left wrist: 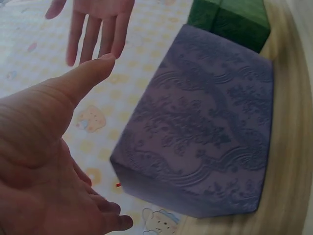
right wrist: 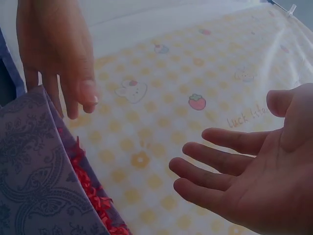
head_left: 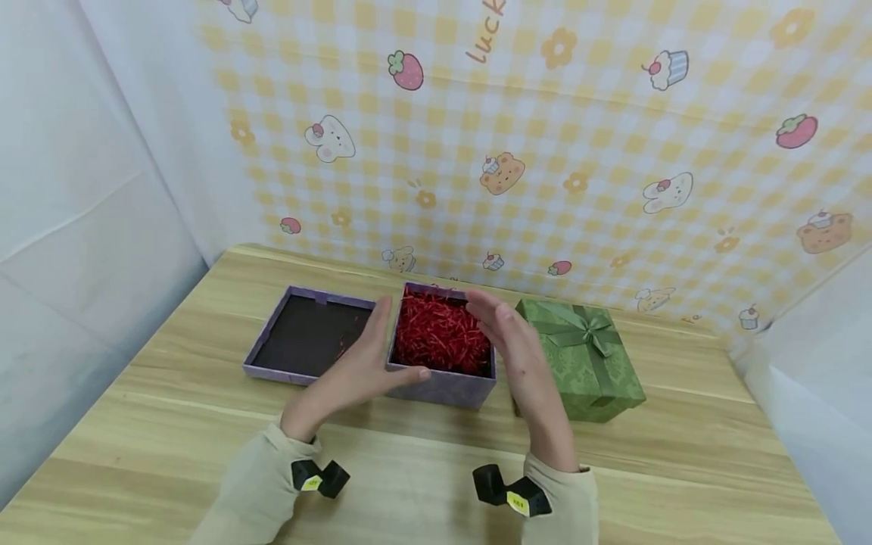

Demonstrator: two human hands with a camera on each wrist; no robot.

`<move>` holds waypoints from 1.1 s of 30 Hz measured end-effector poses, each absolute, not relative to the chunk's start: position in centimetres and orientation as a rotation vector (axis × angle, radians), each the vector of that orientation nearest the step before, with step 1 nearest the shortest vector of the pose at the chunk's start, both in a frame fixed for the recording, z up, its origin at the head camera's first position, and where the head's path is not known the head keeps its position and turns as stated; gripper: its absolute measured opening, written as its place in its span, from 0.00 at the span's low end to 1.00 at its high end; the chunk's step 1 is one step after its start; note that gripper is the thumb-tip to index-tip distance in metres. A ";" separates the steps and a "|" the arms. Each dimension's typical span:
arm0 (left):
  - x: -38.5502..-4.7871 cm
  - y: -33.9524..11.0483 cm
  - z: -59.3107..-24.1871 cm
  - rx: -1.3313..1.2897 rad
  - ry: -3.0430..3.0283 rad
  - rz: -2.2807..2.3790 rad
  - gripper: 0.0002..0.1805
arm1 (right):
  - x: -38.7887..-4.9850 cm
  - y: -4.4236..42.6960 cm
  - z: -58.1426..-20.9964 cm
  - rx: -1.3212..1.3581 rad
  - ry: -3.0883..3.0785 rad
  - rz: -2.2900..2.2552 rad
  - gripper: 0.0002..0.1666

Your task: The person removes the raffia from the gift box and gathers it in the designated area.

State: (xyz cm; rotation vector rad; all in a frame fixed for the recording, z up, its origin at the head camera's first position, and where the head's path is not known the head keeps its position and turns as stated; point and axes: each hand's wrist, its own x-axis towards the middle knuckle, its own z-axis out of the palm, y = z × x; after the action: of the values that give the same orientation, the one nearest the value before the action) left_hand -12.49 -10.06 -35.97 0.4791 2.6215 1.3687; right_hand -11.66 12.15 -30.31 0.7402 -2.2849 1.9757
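Note:
A purple patterned box (head_left: pixel 439 387) stands uncovered on the table, filled with red shredded paper (head_left: pixel 436 333). My left hand (head_left: pixel 361 365) hovers at the box's left side, thumb and fingers spread apart. On the opposite side my right hand (head_left: pixel 516 344) is held up over the right rim, its fingers fairly straight. Both palms face each other across the box, and nothing lies in either one. In the left wrist view, the box's embossed wall (left wrist: pixel 195 127) shows clear of the left hand (left wrist: pixel 44 132). The right wrist view shows the right hand's (right wrist: pixel 244 161) loosely extended fingers.
Left of the box lies its purple-rimmed lid (head_left: pixel 293 333), dark inside turned up, with a few red shreds in it. A closed green gift box (head_left: pixel 620 378) with a ribbon bow stands to the right. A checkered cloth (head_left: pixel 443 136) hangs behind the wooden table (head_left: pixel 170 409).

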 end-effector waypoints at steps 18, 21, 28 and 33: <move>-12.5 -8.1 -38.1 0.423 2.633 1.397 0.63 | -14.2 11.9 -31.7 0.535 -2.647 1.695 0.31; -12.6 -8.1 -38.2 0.426 2.636 1.410 0.61 | -15.2 11.7 -31.7 0.520 -2.733 1.608 0.34; -12.6 -8.2 -38.4 0.465 2.640 1.425 0.60 | -17.8 10.4 -31.4 0.461 -2.980 1.393 0.39; -12.6 -8.1 -38.4 0.468 2.639 1.423 0.59 | -19.5 9.1 -31.5 0.462 -3.081 1.300 0.36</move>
State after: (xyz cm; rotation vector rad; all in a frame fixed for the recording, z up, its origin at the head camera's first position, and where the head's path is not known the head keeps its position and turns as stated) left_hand -12.62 -8.15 -38.39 0.4679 2.6394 1.4228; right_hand -19.55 9.08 -31.46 0.4616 -3.0807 1.3000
